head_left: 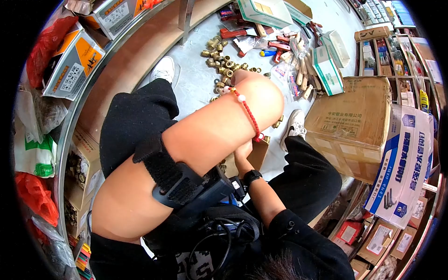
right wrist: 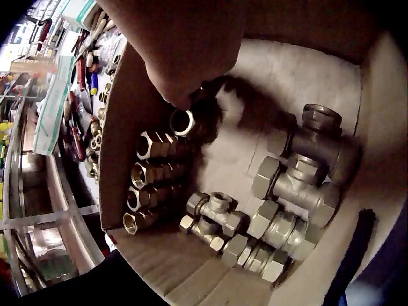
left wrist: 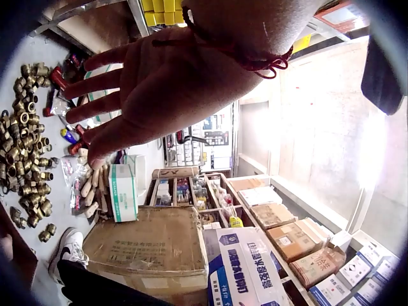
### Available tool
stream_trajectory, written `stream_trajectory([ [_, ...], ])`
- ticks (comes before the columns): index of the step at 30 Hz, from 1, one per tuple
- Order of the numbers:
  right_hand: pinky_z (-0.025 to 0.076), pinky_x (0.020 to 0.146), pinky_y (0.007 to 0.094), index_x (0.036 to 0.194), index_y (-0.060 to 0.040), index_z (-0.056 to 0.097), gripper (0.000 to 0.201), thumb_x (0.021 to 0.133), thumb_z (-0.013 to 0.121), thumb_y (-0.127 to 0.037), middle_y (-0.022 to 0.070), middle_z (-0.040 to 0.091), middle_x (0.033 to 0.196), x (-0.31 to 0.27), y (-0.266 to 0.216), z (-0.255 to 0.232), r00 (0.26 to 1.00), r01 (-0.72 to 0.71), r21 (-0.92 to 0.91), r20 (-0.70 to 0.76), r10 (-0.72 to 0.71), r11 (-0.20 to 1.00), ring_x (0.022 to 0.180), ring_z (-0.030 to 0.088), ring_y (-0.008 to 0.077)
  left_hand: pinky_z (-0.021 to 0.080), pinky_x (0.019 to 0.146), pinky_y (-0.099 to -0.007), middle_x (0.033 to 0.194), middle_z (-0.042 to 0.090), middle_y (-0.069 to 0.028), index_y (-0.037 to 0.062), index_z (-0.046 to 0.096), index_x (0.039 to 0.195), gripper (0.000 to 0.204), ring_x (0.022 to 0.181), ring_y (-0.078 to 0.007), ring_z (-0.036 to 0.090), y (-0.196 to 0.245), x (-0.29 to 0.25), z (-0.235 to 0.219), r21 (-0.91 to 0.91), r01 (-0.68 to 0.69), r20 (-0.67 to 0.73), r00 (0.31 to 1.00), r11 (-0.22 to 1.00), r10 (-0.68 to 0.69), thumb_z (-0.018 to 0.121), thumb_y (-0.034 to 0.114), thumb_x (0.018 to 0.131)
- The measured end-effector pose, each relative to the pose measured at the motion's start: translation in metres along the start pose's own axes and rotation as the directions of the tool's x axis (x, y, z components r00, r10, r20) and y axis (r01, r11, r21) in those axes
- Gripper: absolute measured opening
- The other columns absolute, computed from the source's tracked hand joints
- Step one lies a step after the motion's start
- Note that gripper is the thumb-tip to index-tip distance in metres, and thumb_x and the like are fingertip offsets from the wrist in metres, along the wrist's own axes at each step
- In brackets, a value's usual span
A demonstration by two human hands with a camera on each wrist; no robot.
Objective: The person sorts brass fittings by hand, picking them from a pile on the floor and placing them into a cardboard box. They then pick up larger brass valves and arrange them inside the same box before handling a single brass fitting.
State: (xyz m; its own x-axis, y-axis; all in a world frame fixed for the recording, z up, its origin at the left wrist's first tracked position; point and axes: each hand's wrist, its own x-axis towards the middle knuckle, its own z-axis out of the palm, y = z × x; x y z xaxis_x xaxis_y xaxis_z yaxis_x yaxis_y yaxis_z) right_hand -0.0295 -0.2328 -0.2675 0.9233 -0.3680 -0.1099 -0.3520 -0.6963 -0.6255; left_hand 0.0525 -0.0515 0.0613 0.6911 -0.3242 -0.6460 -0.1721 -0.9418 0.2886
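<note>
My left hand [left wrist: 137, 92] stretches out with its fingers spread and nothing in them. In the left wrist view it overlaps the edge of a pile of brass pipe fittings [left wrist: 25, 137] on the floor. My right hand [right wrist: 194, 57] reaches into a cardboard box [right wrist: 124, 115], fingers curled down on a brass fitting [right wrist: 181, 122]. Beneath that fitting, hex-ended fittings [right wrist: 153, 172] lie in a row along the box's side. Larger tee fittings [right wrist: 296, 191] and smaller tees [right wrist: 217, 210] sit across from them. The head view hides most of the left hand behind its forearm.
Wooden-handled tools [head_left: 303, 70] and red-handled tools [head_left: 233, 32] lie on the floor beyond the fittings, among green-white boxes [head_left: 326, 70]. A large taped carton [head_left: 347, 112] stands at the right. Shelves with boxes [head_left: 70, 65] line the left. Shoes [head_left: 295, 126] flank the pile.
</note>
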Motion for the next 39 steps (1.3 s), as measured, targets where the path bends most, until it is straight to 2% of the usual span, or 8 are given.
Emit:
stream_trajectory([
  [10,0.045,0.066,0.0324,0.075,0.0008,0.052,0.047,0.049,0.078,-0.028,0.0128,0.055,0.078,0.008,0.039,0.005,0.911,0.023,-0.362,0.392,0.130,0.932,0.073,0.053,0.0236,0.045,0.077,-0.0427,0.096,0.061,-0.0095,0.0109,0.063,0.095,0.028,0.085,-0.0262,0.059,-0.020,0.008,0.003,-0.116,-0.056,-0.189,0.981,0.992,0.033,0.058,0.027,0.073],
  [14,0.044,0.047,0.0246,0.076,-0.0030,0.052,0.038,0.060,0.077,-0.026,0.0023,0.052,0.065,0.027,0.001,-0.025,-0.021,0.011,-0.384,0.923,0.385,0.923,0.054,0.051,0.0125,0.044,0.069,-0.0379,0.083,0.058,-0.0175,0.0024,0.057,0.087,0.029,0.079,-0.0319,0.056,-0.039,-0.017,-0.013,-0.051,-0.079,-0.488,0.872,0.996,0.045,0.060,0.027,0.072],
  [16,0.047,0.058,0.0241,0.071,-0.0089,0.054,0.031,0.064,0.074,-0.031,-0.0011,0.052,0.064,0.045,-0.038,-0.041,-0.236,-0.066,-0.318,0.926,0.295,0.946,0.061,0.051,0.0119,0.043,0.063,-0.0391,0.072,0.056,-0.0163,0.0023,0.057,0.073,0.023,0.071,-0.0326,0.055,-0.032,-0.028,-0.011,-0.079,-0.070,-0.532,0.847,0.994,0.017,0.060,0.025,0.071],
  [18,0.050,0.064,0.0260,0.080,-0.0095,0.056,0.022,0.073,0.066,-0.027,0.0000,0.056,0.071,0.070,-0.076,-0.053,-0.221,-0.262,-0.165,0.969,0.107,0.951,0.068,0.055,0.0109,0.043,0.061,-0.0394,0.068,0.055,-0.0160,0.0025,0.056,0.067,0.020,0.069,-0.0324,0.054,-0.039,-0.018,0.020,0.030,-0.391,-0.756,0.593,0.920,0.277,0.060,0.022,0.070],
  [21,0.048,0.062,0.0245,0.086,-0.0062,0.058,0.015,0.081,0.055,-0.020,0.0019,0.058,0.076,0.119,-0.119,-0.066,0.187,-0.203,0.216,0.966,-0.178,0.955,0.067,0.055,0.0096,0.042,0.062,-0.0372,0.070,0.054,-0.0140,0.0030,0.055,0.066,0.014,0.070,-0.0297,0.053,-0.029,-0.026,0.048,0.069,-0.584,-0.853,0.386,0.809,0.351,0.057,0.016,0.069],
  [25,0.045,0.063,0.0276,0.082,-0.0057,0.063,0.016,0.069,0.058,-0.014,0.0078,0.062,0.073,0.205,-0.106,-0.033,0.659,0.516,-0.017,0.646,-0.385,0.856,0.067,0.059,0.0170,0.037,0.064,-0.0301,0.070,0.051,-0.0078,0.0054,0.056,0.066,0.010,0.068,-0.0219,0.050,-0.007,-0.044,0.048,0.037,-0.297,-0.581,0.770,0.954,0.262,0.055,0.015,0.068],
  [28,0.046,0.065,0.0288,0.091,-0.0064,0.062,0.026,0.067,0.054,-0.013,0.0067,0.062,0.079,0.246,-0.101,-0.016,0.673,0.574,-0.196,0.666,-0.321,0.795,0.070,0.059,0.0161,0.037,0.065,-0.0307,0.073,0.052,-0.0076,0.0066,0.057,0.069,0.009,0.070,-0.0209,0.050,-0.011,-0.045,0.036,-0.039,-0.291,-0.238,0.932,0.956,0.274,0.051,0.013,0.069],
  [39,0.044,0.072,0.0373,0.086,-0.0060,0.062,0.023,0.066,0.057,-0.015,0.0188,0.058,0.079,0.296,-0.079,0.072,0.690,0.667,-0.264,0.572,-0.443,0.697,0.078,0.055,0.0322,0.035,0.068,-0.0309,0.080,0.049,-0.0061,0.0051,0.051,0.082,0.023,0.077,-0.0204,0.048,-0.040,-0.024,0.018,-0.072,-0.035,-0.134,0.991,0.997,0.025,0.060,0.021,0.067],
])
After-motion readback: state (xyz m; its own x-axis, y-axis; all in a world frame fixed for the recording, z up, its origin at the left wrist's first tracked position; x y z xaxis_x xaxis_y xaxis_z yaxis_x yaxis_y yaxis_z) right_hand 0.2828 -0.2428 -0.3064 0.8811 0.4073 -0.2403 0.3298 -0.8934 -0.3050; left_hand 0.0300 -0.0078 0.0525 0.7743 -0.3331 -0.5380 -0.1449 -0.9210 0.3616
